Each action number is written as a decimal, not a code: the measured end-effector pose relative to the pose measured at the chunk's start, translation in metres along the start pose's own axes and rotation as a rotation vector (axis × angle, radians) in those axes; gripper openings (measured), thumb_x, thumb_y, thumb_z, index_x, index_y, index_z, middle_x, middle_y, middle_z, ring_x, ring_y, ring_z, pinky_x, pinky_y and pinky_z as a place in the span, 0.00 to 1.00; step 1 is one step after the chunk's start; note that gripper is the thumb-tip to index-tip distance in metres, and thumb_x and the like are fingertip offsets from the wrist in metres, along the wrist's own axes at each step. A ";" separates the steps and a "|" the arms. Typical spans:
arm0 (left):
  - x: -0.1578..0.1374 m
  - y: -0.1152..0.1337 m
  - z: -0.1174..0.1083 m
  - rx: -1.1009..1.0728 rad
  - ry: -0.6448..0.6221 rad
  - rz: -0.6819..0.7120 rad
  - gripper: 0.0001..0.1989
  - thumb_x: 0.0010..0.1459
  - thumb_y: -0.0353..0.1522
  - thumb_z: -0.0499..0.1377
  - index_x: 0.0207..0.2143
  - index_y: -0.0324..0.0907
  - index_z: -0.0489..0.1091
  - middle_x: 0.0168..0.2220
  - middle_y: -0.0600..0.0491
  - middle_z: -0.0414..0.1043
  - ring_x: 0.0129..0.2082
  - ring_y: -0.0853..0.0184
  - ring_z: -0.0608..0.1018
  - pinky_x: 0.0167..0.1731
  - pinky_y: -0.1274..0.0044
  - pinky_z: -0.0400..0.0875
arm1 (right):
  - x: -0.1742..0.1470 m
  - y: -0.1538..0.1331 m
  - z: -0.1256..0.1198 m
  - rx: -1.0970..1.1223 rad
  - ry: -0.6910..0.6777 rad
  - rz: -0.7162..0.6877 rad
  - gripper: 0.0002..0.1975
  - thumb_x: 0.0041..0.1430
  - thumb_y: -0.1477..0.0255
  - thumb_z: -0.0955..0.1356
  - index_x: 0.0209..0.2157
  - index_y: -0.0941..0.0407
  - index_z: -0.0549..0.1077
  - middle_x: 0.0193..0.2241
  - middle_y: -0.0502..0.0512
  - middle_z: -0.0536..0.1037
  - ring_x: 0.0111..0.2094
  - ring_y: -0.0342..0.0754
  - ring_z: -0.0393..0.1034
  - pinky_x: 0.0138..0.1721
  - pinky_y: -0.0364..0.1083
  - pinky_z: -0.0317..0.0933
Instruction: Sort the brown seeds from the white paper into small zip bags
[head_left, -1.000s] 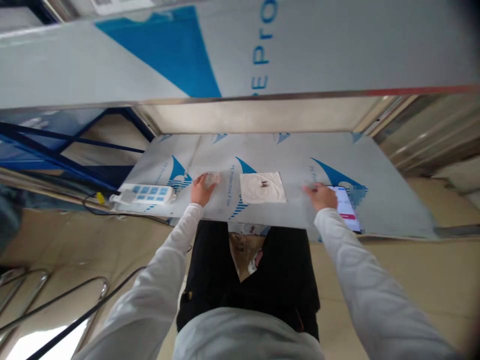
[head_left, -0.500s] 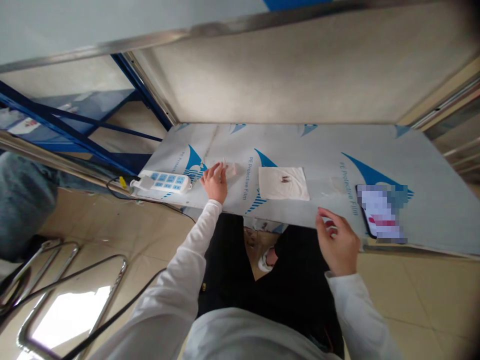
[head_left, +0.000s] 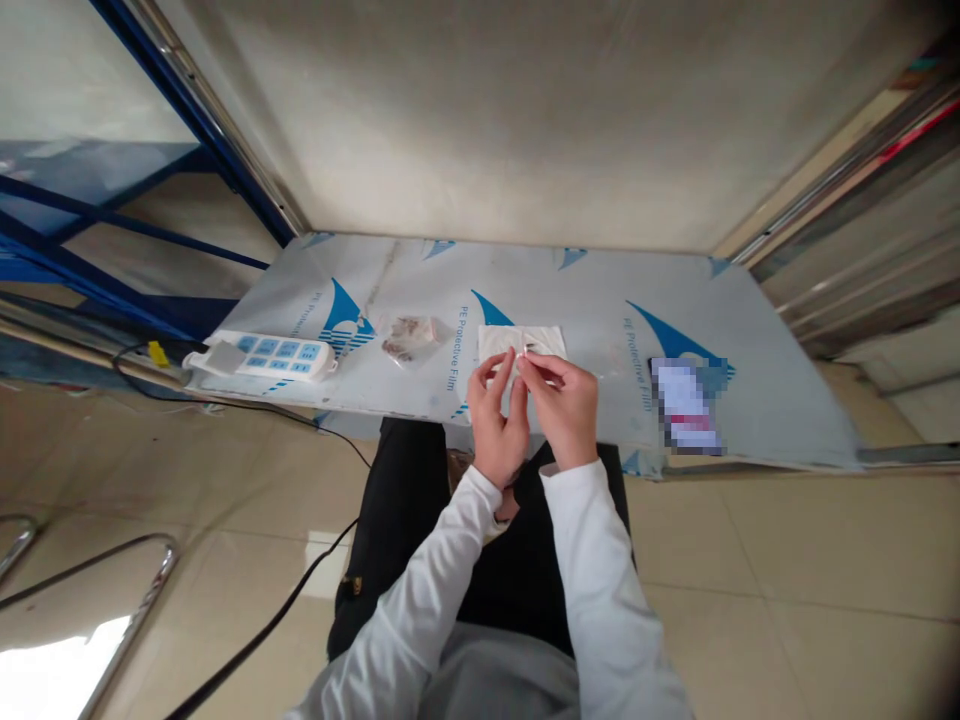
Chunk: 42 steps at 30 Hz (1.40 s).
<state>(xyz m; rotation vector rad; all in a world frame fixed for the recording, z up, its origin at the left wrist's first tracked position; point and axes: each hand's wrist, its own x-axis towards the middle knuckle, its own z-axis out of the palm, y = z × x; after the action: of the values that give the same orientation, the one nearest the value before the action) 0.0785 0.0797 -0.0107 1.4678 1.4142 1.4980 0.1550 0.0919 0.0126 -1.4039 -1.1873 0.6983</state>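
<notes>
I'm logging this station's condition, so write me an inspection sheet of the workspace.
Surface: flat grey tabletop with blue-printed protective film.
Work items: thin white square sheet, partly hidden by the hands; small clear plastic bag with brownish contents, left of it.
Clutter: long white power strip with blue socket panels, far left; flat rectangular phone, screen lit, right.
Hands: bare left hand and bare right hand, fingers close together at the sheet; whether they pinch anything, cannot tell.
Cables: thin black cable along the table's front edge.
Surroundings: blue metal frame, left; pale tiled floor.
</notes>
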 end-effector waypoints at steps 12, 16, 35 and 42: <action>0.031 -0.006 -0.021 -0.428 -0.232 -0.440 0.14 0.46 0.39 0.65 0.30 0.36 0.76 0.27 0.51 0.78 0.27 0.69 0.78 0.33 0.75 0.74 | -0.012 0.004 -0.014 -0.310 -0.158 -0.284 0.12 0.59 0.73 0.64 0.41 0.55 0.78 0.37 0.57 0.77 0.37 0.48 0.72 0.36 0.45 0.67; 0.031 -0.004 -0.017 -0.494 -0.204 -0.490 0.11 0.44 0.36 0.67 0.27 0.36 0.76 0.24 0.53 0.77 0.24 0.71 0.77 0.33 0.75 0.74 | -0.012 0.005 -0.018 -0.198 -0.139 -0.242 0.12 0.59 0.71 0.65 0.41 0.55 0.78 0.37 0.56 0.78 0.36 0.46 0.73 0.32 0.43 0.68; 0.032 -0.001 -0.027 -0.321 -0.433 -0.283 0.12 0.50 0.38 0.63 0.28 0.37 0.74 0.25 0.50 0.77 0.26 0.67 0.79 0.32 0.74 0.73 | -0.013 0.011 -0.031 0.054 -0.198 0.017 0.11 0.55 0.66 0.68 0.33 0.57 0.79 0.30 0.55 0.82 0.32 0.51 0.77 0.35 0.46 0.70; 0.023 0.025 -0.028 0.410 -0.306 -0.046 0.05 0.49 0.30 0.59 0.22 0.42 0.71 0.21 0.50 0.74 0.22 0.63 0.75 0.27 0.72 0.66 | -0.015 0.000 -0.030 -0.411 0.098 -0.068 0.08 0.52 0.69 0.68 0.25 0.55 0.78 0.22 0.55 0.80 0.26 0.51 0.75 0.31 0.46 0.66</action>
<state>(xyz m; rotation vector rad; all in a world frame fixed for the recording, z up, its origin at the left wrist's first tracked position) 0.0535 0.0877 0.0247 1.8025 1.6073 0.9352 0.1775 0.0670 0.0159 -1.7056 -1.3435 0.3427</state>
